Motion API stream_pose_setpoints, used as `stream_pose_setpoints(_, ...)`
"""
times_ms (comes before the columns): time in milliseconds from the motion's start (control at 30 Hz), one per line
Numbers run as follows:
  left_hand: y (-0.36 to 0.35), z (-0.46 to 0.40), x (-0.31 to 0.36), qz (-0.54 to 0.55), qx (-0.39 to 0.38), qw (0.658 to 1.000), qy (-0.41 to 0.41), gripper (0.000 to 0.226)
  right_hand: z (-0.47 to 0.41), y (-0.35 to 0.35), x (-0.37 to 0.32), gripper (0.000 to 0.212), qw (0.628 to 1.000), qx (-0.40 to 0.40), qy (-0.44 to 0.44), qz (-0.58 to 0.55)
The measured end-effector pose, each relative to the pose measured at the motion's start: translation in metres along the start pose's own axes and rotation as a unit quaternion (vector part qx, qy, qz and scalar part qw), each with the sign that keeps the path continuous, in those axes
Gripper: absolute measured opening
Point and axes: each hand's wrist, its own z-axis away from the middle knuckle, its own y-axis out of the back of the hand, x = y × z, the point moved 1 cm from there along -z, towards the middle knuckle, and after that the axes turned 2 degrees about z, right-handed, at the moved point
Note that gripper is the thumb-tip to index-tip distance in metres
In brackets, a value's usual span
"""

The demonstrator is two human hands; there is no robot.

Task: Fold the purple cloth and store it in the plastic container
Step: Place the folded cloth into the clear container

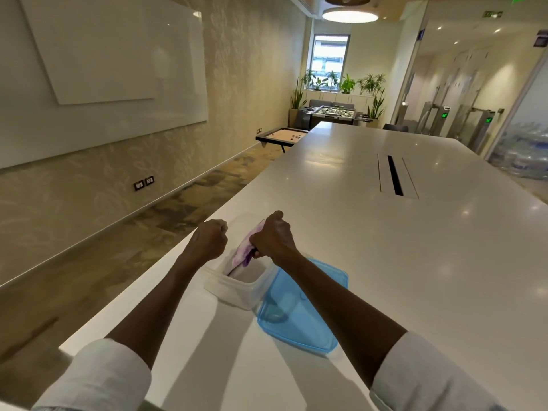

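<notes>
Bracing the far-left rim of the plastic container [234, 287], the left hand [209, 241] looks curled tight, probably so it doesn't slide on the counter [415, 247]. Right hand [274, 238] has its grip closed on the purple cloth [244, 254], pushing it inside. Blue lid [299, 310] sits beside, out of the way.

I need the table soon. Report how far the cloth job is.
Done: the purple cloth looks bunched up. In hand: the right hand pushes it into the clear plastic container; the left hand is fisted beside it. Left: seat it fully; the blue lid lies alongside.
</notes>
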Motion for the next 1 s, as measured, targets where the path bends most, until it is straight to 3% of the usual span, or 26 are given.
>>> stream_pose_setpoints(167,-0.006,-0.001,-0.006,0.021,0.001,0.999,0.027,0.021,-0.013,-0.016,0.000,0.052,0.999,-0.019,-0.023,0.043)
stream_pose_setpoints(300,-0.010,-0.003,-0.010,0.027,0.009,0.999,0.022,0.021,-0.015,-0.019,0.003,0.053,0.994,-0.038,-0.011,0.100)
stream_pose_setpoints(533,-0.009,-0.003,-0.012,0.038,0.014,0.999,0.016,0.024,-0.009,-0.003,0.003,0.011,0.950,-0.018,0.196,0.241)
stream_pose_setpoints(667,-0.006,-0.001,-0.007,0.035,0.007,0.999,0.034,0.025,-0.017,-0.008,-0.001,0.026,0.879,-0.101,0.318,0.341)
stream_pose_setpoints(800,-0.002,0.002,-0.001,0.034,0.008,0.998,0.052,0.025,-0.022,-0.018,0.010,0.031,0.840,-0.225,0.272,0.412)
stream_pose_setpoints(1000,0.002,0.007,0.003,0.030,-0.001,0.998,0.054,0.024,-0.025,-0.019,0.018,0.032,0.842,-0.275,0.238,0.398)
